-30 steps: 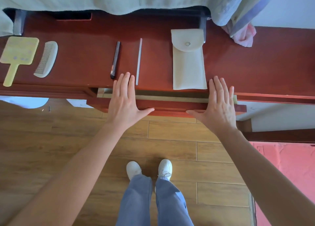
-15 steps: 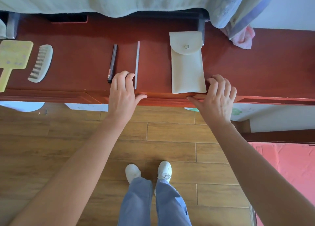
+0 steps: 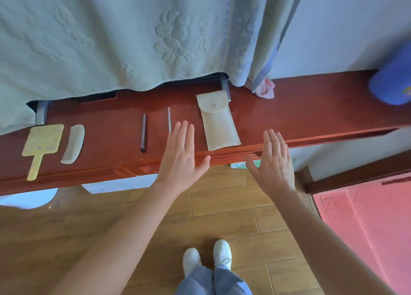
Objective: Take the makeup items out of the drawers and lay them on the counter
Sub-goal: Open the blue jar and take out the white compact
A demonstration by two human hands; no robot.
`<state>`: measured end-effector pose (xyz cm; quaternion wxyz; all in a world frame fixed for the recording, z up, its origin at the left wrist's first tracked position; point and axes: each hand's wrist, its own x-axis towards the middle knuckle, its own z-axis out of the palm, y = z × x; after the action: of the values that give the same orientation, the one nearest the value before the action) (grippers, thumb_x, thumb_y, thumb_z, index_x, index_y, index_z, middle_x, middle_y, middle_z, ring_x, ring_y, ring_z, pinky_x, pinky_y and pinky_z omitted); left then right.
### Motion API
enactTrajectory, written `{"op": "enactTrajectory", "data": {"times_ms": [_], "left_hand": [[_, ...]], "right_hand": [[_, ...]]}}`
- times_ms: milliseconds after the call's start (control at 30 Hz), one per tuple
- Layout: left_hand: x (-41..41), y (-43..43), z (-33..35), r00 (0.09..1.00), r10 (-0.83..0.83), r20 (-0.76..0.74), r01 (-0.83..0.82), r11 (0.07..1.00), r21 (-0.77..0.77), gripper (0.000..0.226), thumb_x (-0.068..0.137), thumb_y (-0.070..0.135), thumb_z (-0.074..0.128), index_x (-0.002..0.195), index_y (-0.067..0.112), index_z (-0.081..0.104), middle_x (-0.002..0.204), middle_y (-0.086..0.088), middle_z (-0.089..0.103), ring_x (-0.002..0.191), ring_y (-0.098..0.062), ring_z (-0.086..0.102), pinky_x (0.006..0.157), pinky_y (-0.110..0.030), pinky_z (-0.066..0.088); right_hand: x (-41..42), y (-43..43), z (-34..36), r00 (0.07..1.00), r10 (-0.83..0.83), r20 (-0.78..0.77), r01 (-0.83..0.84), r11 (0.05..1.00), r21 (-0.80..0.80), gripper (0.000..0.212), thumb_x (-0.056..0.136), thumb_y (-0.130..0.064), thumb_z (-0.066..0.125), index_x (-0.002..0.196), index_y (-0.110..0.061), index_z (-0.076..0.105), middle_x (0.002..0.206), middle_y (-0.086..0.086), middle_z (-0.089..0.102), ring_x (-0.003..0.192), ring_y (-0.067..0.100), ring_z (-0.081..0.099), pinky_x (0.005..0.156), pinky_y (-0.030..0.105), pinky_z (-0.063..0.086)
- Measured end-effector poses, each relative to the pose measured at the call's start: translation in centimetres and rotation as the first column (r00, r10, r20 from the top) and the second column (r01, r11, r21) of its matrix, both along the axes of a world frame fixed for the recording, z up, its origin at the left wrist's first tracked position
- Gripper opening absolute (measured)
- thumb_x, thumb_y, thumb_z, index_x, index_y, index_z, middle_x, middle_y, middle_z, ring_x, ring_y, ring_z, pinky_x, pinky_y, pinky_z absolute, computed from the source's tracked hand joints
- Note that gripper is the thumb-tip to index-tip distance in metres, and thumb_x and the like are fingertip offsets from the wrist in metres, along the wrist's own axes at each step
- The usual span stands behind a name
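Note:
On the red-brown counter (image 3: pixel 311 107) lie a yellow hand mirror (image 3: pixel 41 144), a pale comb (image 3: pixel 73 143), a dark pencil (image 3: pixel 143 132), a thin silver stick (image 3: pixel 169 119) and a cream snap pouch (image 3: pixel 219 123). The drawer front (image 3: pixel 229 155) sits flush under the counter edge. My left hand (image 3: pixel 181 159) is flat with straight fingers over the counter's front edge, between the silver stick and the pouch. My right hand (image 3: pixel 274 163) is flat too, fingers straight, just right of the pouch at the edge. Neither hand holds anything.
A pale green embossed cloth (image 3: pixel 133 38) hangs over the back of the counter. A pink rag (image 3: pixel 265 90) lies behind the pouch and a blue cap-like object (image 3: pixel 391 83) sits at the far right. Below are wooden floor planks, a red mat (image 3: pixel 367 216) and my white shoes.
The drawer went from slightly open to fully shut. Both hands, curled on the drawer front half a second ago, have straightened and lifted. The camera tilted up, showing more cloth.

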<state>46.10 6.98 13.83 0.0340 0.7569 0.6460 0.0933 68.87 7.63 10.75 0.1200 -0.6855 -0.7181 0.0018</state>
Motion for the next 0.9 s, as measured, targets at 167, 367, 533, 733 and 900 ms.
{"op": "enactTrajectory", "data": {"times_ms": [167, 367, 533, 733, 900], "left_hand": [[4.7, 1.5, 5.3, 0.980, -0.200, -0.013, 0.200, 0.979, 0.033, 0.086, 0.084, 0.057, 0.025, 0.145, -0.005, 0.022, 0.152, -0.022, 0.024, 0.142, -0.035, 0.020, 0.116, -0.043, 0.013], [10.2, 1.9, 11.1, 0.903, -0.427, 0.052, 0.421, 0.902, 0.097, 0.085, 0.087, 0.054, 0.040, 0.148, 0.001, 0.013, 0.156, -0.016, 0.015, 0.145, -0.028, 0.009, 0.119, -0.040, 0.013], [15.8, 1.3, 13.9, 0.848, -0.525, 0.078, 0.518, 0.851, 0.088, 0.083, 0.088, 0.050, 0.044, 0.148, 0.002, 0.013, 0.156, -0.016, 0.015, 0.145, -0.027, 0.008, 0.118, -0.036, 0.007], [21.1, 0.0, 13.6, 0.804, -0.591, 0.057, 0.592, 0.806, 0.008, 0.083, 0.088, 0.048, 0.045, 0.147, 0.000, 0.013, 0.155, -0.017, 0.017, 0.145, -0.029, 0.010, 0.118, -0.041, 0.009], [25.0, -0.1, 13.2, 0.802, -0.595, 0.053, 0.597, 0.802, -0.025, 0.083, 0.089, 0.048, 0.044, 0.148, 0.001, 0.011, 0.156, -0.016, 0.015, 0.145, -0.028, 0.008, 0.117, -0.039, 0.006]], "right_hand": [[2.6, -1.8, 5.8, 0.984, -0.173, -0.041, 0.174, 0.984, 0.040, 0.073, 0.085, -0.048, 0.046, 0.136, 0.004, 0.038, 0.142, 0.021, 0.042, 0.135, 0.036, 0.035, 0.110, 0.044, 0.031], [7.2, -5.4, 12.1, 0.931, -0.358, -0.075, 0.364, 0.924, 0.118, 0.074, 0.084, -0.043, 0.058, 0.137, 0.005, 0.038, 0.141, 0.021, 0.044, 0.135, 0.035, 0.035, 0.112, 0.041, 0.026], [10.6, -8.3, 14.9, 0.886, -0.457, -0.074, 0.463, 0.882, 0.090, 0.078, 0.088, -0.049, 0.050, 0.143, 0.000, 0.028, 0.150, 0.015, 0.032, 0.142, 0.029, 0.023, 0.116, 0.037, 0.016], [14.5, -11.2, 15.4, 0.860, -0.502, -0.092, 0.505, 0.863, 0.011, 0.080, 0.089, -0.050, 0.049, 0.146, -0.002, 0.021, 0.154, 0.014, 0.024, 0.144, 0.028, 0.015, 0.119, 0.039, 0.014], [18.1, -11.5, 15.7, 0.867, -0.491, -0.086, 0.490, 0.871, -0.035, 0.079, 0.091, -0.051, 0.043, 0.148, -0.006, 0.014, 0.156, 0.011, 0.016, 0.145, 0.025, 0.008, 0.119, 0.037, 0.010]]}}
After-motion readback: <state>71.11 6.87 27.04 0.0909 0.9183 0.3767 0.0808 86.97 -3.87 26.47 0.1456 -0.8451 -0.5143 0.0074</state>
